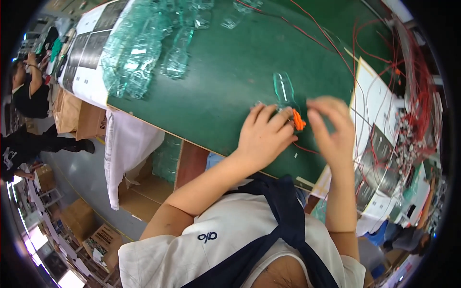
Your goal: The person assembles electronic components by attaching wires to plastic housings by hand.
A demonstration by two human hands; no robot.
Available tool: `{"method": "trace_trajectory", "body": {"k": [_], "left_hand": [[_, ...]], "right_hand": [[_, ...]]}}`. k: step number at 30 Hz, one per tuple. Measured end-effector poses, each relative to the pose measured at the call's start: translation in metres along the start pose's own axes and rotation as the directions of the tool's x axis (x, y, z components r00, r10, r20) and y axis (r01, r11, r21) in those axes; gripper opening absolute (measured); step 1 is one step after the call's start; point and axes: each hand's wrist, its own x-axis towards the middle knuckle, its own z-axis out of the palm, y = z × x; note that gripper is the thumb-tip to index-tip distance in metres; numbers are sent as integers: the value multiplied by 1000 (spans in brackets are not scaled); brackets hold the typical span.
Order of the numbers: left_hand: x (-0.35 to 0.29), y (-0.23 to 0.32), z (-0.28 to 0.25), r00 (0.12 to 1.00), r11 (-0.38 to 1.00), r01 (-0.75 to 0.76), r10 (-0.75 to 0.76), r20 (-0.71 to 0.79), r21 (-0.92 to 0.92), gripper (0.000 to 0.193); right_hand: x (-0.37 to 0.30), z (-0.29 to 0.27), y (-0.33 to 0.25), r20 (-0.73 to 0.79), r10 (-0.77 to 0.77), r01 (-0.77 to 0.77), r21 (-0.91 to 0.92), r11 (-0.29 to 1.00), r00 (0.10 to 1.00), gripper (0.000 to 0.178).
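My left hand (pixel 264 137) lies palm down on the green table, its bent fingers pressing on the lower part of a clear plastic blister shell (pixel 284 88). Just beside those fingertips sits a bright orange piece (pixel 298 120), perhaps a bundle of cord; its exact kind is unclear. A thin red wire (pixel 307 148) runs out below it. To the right of the orange piece, my right hand (pixel 335 129) is raised a little, thumb and fingers apart. Nothing shows between them. What lies under my left fingers is hidden.
Many clear plastic shells (pixel 132 60) are heaped at the table's left. Red wires (pixel 418 86) hang in a tangle on the right, beside printed sheets (pixel 372 96). Cardboard boxes (pixel 144 187) stand below the table's near left edge (pixel 168 132). Another person (pixel 31 91) is at far left.
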Motion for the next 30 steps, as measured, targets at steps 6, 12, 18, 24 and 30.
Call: {"method": "trace_trajectory", "body": {"k": [6, 12, 18, 24, 30], "left_hand": [[2, 6, -2, 1000, 998, -16, 16, -5, -60, 30], [0, 1, 0, 1000, 997, -8, 8, -5, -78, 30], [-3, -5, -4, 1000, 997, -7, 9, 26, -78, 33], [1, -1, -4, 999, 983, 17, -11, 35, -185, 47], [2, 8, -3, 986, 922, 166, -145, 85, -349, 76]], "right_hand": [[177, 75, 18, 138, -186, 222, -337, 915, 973, 26], [188, 128, 30, 243, -304, 386, -674, 630, 921, 39], [145, 83, 15, 385, -345, 478, -332, 813, 856, 47], [163, 71, 68, 488, -513, 572, 36, 820, 706, 53], [141, 44, 86, 357, -362, 425, -116, 898, 861, 56]]}}
